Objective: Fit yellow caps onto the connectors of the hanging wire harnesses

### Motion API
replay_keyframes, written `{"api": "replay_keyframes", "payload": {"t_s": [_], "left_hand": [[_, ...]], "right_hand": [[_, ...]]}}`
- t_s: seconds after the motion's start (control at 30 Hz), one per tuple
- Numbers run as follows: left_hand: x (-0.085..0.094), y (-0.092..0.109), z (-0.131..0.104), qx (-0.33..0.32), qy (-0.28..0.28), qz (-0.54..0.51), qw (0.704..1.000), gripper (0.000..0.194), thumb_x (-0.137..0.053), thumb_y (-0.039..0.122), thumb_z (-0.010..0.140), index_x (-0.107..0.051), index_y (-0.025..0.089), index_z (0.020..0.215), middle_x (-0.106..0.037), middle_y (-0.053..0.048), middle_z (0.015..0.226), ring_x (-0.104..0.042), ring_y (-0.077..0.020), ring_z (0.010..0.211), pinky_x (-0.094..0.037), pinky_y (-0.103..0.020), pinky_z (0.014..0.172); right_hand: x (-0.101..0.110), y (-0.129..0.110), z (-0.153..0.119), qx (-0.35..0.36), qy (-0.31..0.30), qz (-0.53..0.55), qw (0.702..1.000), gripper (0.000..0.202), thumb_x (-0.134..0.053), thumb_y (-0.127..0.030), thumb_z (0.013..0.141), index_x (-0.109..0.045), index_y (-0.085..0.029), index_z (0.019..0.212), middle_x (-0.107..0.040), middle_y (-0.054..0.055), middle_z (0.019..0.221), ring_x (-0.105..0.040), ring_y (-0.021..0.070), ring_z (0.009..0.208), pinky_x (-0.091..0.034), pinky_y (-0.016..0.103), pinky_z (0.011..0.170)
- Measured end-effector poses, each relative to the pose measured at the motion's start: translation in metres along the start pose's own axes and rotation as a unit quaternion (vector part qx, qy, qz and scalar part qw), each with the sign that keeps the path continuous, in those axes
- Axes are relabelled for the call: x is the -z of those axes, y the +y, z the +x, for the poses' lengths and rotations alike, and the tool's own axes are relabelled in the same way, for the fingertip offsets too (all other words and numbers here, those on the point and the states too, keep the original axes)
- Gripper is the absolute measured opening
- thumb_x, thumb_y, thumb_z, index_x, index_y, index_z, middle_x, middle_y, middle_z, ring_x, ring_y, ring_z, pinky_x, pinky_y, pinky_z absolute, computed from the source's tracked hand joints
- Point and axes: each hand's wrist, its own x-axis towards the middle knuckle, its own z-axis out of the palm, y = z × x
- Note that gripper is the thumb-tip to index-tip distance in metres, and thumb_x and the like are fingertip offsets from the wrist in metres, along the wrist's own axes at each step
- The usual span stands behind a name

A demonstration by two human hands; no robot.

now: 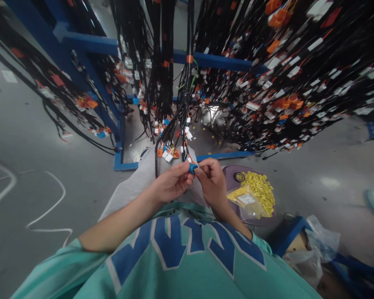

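Observation:
Between my two hands, above my lap, is a small blue connector (192, 167) at the lower end of a black wire harness (185, 97). My left hand (175, 181) pinches it from the left with thumb and forefinger. From the right, my right hand (210, 178) has its thumb and bent fingers closed at the connector's edge; whether a small part is between those fingertips is hidden. White and orange connectors (167, 154) on other branches hang just beyond my left hand.
Many black harnesses (283, 79) hang from a blue metal rack (224, 61) in front. To my right, a purple stool (232, 172) bears a heap of yellow clips (260, 189), a clear bag (247, 202) and a black roll (239, 177). A white cable (57, 205) lies on the left floor.

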Motion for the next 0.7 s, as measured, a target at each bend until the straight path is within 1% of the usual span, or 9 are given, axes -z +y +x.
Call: {"api": "replay_keyframes", "payload": {"t_s": [0.07, 0.2, 0.3, 0.4, 0.5, 0.57, 0.63, 0.7], "left_hand": [[0.001, -0.001, 0.0, -0.014, -0.008, 0.003, 1.0, 0.03, -0.032, 0.008, 0.088, -0.053, 0.009, 0.067, -0.052, 0.0, 0.052, -0.049, -0.0038, 0.04, -0.043, -0.011, 0.039], [0.002, -0.005, 0.002, -0.041, -0.033, 0.024, 0.998, 0.026, -0.038, 0.008, 0.086, -0.054, 0.009, 0.066, -0.052, 0.001, 0.052, -0.049, -0.0039, 0.041, -0.044, -0.012, 0.042], [0.005, -0.008, 0.004, -0.064, -0.055, 0.044, 0.996, 0.018, -0.048, 0.011, 0.082, -0.054, 0.009, 0.065, -0.052, 0.001, 0.053, -0.049, -0.0038, 0.042, -0.043, -0.012, 0.043], [0.009, -0.01, 0.007, -0.077, -0.063, 0.068, 0.993, 0.013, -0.057, 0.015, 0.077, -0.053, 0.01, 0.066, -0.054, 0.002, 0.053, -0.05, -0.0042, 0.042, -0.043, -0.013, 0.043], [0.013, -0.01, 0.008, -0.087, -0.059, 0.105, 0.989, 0.015, -0.063, 0.02, 0.072, -0.051, 0.011, 0.066, -0.055, 0.002, 0.053, -0.05, -0.0052, 0.043, -0.043, -0.016, 0.044], [0.015, -0.008, 0.008, -0.097, -0.06, 0.141, 0.983, 0.018, -0.064, 0.024, 0.07, -0.05, 0.012, 0.065, -0.056, 0.002, 0.051, -0.051, -0.0061, 0.043, -0.043, -0.017, 0.044], [0.015, -0.006, 0.007, -0.106, -0.065, 0.178, 0.976, 0.022, -0.063, 0.028, 0.07, -0.049, 0.013, 0.064, -0.055, 0.002, 0.048, -0.05, -0.0067, 0.041, -0.041, -0.018, 0.043], [0.015, -0.004, 0.006, -0.11, -0.071, 0.213, 0.968, 0.025, -0.063, 0.033, 0.069, -0.048, 0.014, 0.064, -0.054, 0.002, 0.047, -0.049, -0.0071, 0.04, -0.04, -0.018, 0.041]], "right_hand": [[0.001, 0.001, 0.0, -0.042, -0.011, 0.041, 0.998, 0.015, -0.059, -0.03, 0.074, -0.051, -0.021, 0.084, -0.035, -0.007, 0.059, -0.036, 0.0049, 0.051, -0.032, 0.017, 0.048], [0.003, 0.001, 0.001, -0.1, -0.052, 0.098, 0.989, 0.02, -0.06, -0.031, 0.073, -0.049, -0.02, 0.085, -0.035, -0.008, 0.057, -0.034, 0.0025, 0.045, -0.028, 0.015, 0.042], [0.003, 0.002, 0.003, -0.118, -0.064, 0.122, 0.983, 0.02, -0.06, -0.03, 0.072, -0.049, -0.019, 0.084, -0.036, -0.009, 0.055, -0.034, 0.0016, 0.043, -0.026, 0.014, 0.04], [0.002, 0.006, 0.004, -0.127, -0.064, 0.129, 0.981, 0.02, -0.061, -0.03, 0.07, -0.049, -0.018, 0.082, -0.037, -0.01, 0.053, -0.033, 0.0014, 0.041, -0.024, 0.014, 0.04], [0.0, 0.012, 0.003, -0.143, -0.067, 0.145, 0.977, 0.024, -0.063, -0.032, 0.067, -0.048, -0.018, 0.079, -0.038, -0.01, 0.051, -0.031, 0.0014, 0.04, -0.022, 0.015, 0.039], [-0.001, 0.017, 0.003, -0.164, -0.074, 0.174, 0.968, 0.028, -0.065, -0.036, 0.065, -0.047, -0.018, 0.078, -0.038, -0.01, 0.049, -0.029, 0.0017, 0.038, -0.02, 0.015, 0.038], [0.0, 0.021, 0.004, -0.188, -0.074, 0.214, 0.956, 0.033, -0.067, -0.039, 0.062, -0.047, -0.019, 0.078, -0.034, -0.011, 0.046, -0.025, 0.002, 0.037, -0.018, 0.016, 0.037], [0.003, 0.023, 0.007, -0.199, -0.058, 0.246, 0.947, 0.034, -0.065, -0.042, 0.063, -0.048, -0.019, 0.08, -0.029, -0.011, 0.045, -0.02, 0.0023, 0.037, -0.015, 0.016, 0.037]]}}
